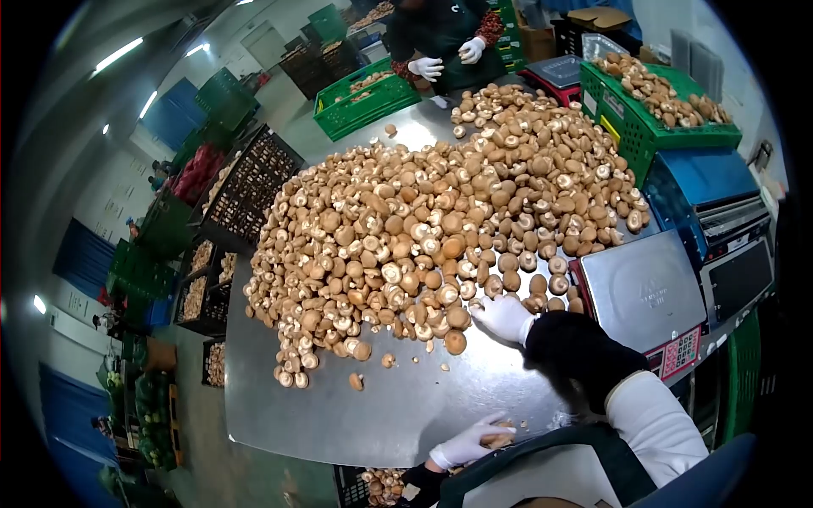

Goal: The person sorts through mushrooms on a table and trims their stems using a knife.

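Brown mushrooms lie in a wide heap on a metal table. My right hand, in a white glove, reaches to the near edge of the heap and touches the mushrooms there; its fingertips are partly lost among them. Close to my body, at the table's near edge, my left hand, also gloved in white, has its fingers round a mushroom. A few loose mushrooms and small bits lie between the heap and my left hand.
A flat scale stands right of the heap, with a green crate of mushrooms behind it. Across the table is a co-worker in white gloves near another green crate. Black crates stand left; one sits below the near edge.
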`<state>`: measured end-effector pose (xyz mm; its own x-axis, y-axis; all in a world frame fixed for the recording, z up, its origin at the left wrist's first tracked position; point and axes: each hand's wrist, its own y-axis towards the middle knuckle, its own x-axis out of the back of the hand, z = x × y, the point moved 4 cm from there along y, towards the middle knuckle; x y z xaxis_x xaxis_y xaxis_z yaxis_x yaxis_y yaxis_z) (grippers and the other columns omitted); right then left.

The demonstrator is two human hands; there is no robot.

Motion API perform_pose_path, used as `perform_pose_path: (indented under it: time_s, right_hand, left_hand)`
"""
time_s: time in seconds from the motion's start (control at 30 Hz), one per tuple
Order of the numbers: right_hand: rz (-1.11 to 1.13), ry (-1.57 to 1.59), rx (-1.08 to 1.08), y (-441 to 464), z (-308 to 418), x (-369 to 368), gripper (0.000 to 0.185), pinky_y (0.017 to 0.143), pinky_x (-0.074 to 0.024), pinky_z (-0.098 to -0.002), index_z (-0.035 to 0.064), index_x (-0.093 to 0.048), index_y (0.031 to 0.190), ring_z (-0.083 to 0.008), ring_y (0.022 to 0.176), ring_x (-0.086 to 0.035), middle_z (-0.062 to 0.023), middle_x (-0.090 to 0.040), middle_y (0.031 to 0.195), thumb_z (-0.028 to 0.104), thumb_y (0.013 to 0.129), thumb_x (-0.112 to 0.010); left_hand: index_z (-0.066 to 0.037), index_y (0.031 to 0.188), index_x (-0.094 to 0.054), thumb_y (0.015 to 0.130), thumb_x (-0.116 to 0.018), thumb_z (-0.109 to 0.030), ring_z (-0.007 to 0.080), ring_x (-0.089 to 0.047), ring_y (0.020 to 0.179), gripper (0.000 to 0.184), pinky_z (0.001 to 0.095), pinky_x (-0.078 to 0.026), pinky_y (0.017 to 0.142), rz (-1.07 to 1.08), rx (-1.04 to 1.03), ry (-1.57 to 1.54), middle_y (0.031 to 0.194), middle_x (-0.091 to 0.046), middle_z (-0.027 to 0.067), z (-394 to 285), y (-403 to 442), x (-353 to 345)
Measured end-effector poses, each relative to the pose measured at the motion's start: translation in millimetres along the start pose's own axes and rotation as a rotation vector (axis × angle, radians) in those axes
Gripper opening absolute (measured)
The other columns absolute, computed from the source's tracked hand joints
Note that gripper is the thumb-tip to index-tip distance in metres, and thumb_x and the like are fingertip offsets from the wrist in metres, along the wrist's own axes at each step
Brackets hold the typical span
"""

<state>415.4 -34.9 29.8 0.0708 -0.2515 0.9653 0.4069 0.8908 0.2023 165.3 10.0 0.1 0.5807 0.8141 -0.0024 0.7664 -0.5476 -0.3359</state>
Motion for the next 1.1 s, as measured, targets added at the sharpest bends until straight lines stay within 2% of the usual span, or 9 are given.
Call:
perform_pose_path:
  time_s: [0.13, 0.2, 0.27, 0.53, 0.67, 0.73, 0.97, 1.0, 1.1]
  right_hand:
    - [0.148, 0.258, -0.134, 10.5, 15.1, 9.8, 0.02, 0.058, -0.0515, -0.044, 0.0107, -0.056, 0.102, -0.0325, 0.073, -0.062, -0.0152, -0.055, 0.097, 0.022, 0.086, -0.05]
    - [-0.092, 0.421, 0.027, 7.2, 39.6, -6.0, 0.025, 0.066, -0.0521, -0.0428, 0.0119, -0.056, 0.105, -0.0349, 0.073, -0.061, -0.0176, -0.052, 0.099, 0.02, 0.081, -0.053]
    - [0.235, 0.427, -0.045, 14.2, 61.7, -24.4, 0.035, 0.066, -0.052, -0.0408, 0.012, -0.055, 0.114, -0.034, 0.073, -0.062, -0.0197, -0.05, 0.102, 0.018, 0.08, -0.055]
    - [0.129, 0.127, -0.192, 11.9, 88.4, -46.4, 0.059, 0.07, -0.0527, -0.041, 0.018, -0.04, 0.136, -0.0399, 0.08, -0.063, -0.0294, -0.04, 0.124, 0.01, 0.08, -0.055]
    - [0.19, 0.414, -0.307, 20.6, 57.5, -104.0, 0.063, 0.067, -0.0528, -0.0411, 0.0198, -0.04, 0.136, -0.0397, 0.085, -0.061, -0.0329, -0.043, 0.118, 0.007, 0.077, -0.056]
    - [0.395, 0.535, -0.164, 13.7, 68.6, -34.6, 0.052, 0.08, -0.049, -0.0437, 0.0165, -0.043, 0.133, -0.0384, 0.092, -0.062, -0.0274, -0.052, 0.111, 0.017, 0.082, -0.057]
    - [0.044, 0.679, -0.273, -22.7, 44.9, 12.1, 0.075, 0.063, -0.0524, -0.0378, 0.0308, -0.025, 0.146, -0.0355, 0.074, -0.064, -0.0307, -0.034, 0.132, 0.006, 0.08, -0.05]
    - [-0.048, 0.644, -0.248, -34.3, 47.0, 21.1, 0.072, 0.058, -0.0521, -0.0362, 0.0288, -0.026, 0.146, -0.0285, 0.067, -0.065, -0.026, -0.051, 0.118, 0.006, 0.081, -0.049]
    - [0.54, 1.086, -0.43, -84.2, 64.3, 38.0, 0.052, 0.058, -0.0503, -0.0346, 0.0177, -0.05, 0.131, -0.0198, 0.066, -0.062, -0.0137, -0.065, 0.087, 0.011, 0.08, -0.051]
  left_hand:
    - [-0.01, 0.13, -0.054, 0.084, -0.066, -0.023, 0.0308, -0.024, 0.138, 0.05, 0.0376, -0.021, 0.111, 0.107, -0.049, -0.056, 0.145, -0.034, 0.0188, 5.7, 8.5, -20.4]
    - [-0.01, 0.13, -0.054, 0.084, -0.065, -0.024, 0.0305, -0.024, 0.138, 0.049, 0.0373, -0.02, 0.111, 0.136, -0.06, -0.064, 0.145, -0.034, 0.0185, 9.8, 12.9, -22.0]
    - [-0.01, 0.131, -0.053, 0.085, -0.065, -0.023, 0.0299, -0.027, 0.136, 0.05, 0.037, -0.021, 0.111, 0.144, -0.084, -0.047, 0.145, -0.034, 0.0169, 17.8, 16.7, -24.3]
    - [-0.007, 0.131, -0.051, 0.085, -0.066, -0.025, 0.028, -0.035, 0.13, 0.052, 0.0354, -0.021, 0.111, 0.218, -0.076, -0.016, 0.139, -0.041, 0.0128, 5.8, 24.5, -20.6]
    - [-0.007, 0.132, -0.05, 0.088, -0.061, -0.024, 0.0257, -0.036, 0.129, 0.049, 0.0348, -0.022, 0.111, 0.226, -0.035, -0.204, 0.137, -0.043, 0.0117, 18.0, 23.1, -30.2]
    - [-0.007, 0.131, -0.05, 0.088, -0.06, -0.024, 0.0249, -0.037, 0.127, 0.047, 0.0347, -0.024, 0.108, 0.224, 0.006, -0.209, 0.136, -0.044, 0.0111, 14.9, 28.4, -32.6]
    - [-0.008, 0.129, -0.05, 0.09, -0.058, -0.024, 0.0221, -0.042, 0.12, 0.043, 0.0342, -0.03, 0.101, 0.172, 0.063, -0.237, 0.133, -0.047, 0.0091, -2.1, 46.1, -33.8]
    - [-0.008, 0.128, -0.051, 0.09, -0.058, -0.024, 0.0217, -0.042, 0.119, 0.042, 0.0342, -0.031, 0.1, 0.164, 0.07, -0.244, 0.132, -0.047, 0.0088, -3.8, 46.7, -33.9]
    - [-0.008, 0.127, -0.051, 0.091, -0.057, -0.024, 0.0206, -0.044, 0.116, 0.04, 0.034, -0.034, 0.096, 0.12, 0.08, -0.276, 0.13, -0.048, 0.0079, -10.6, 50.8, -29.5]
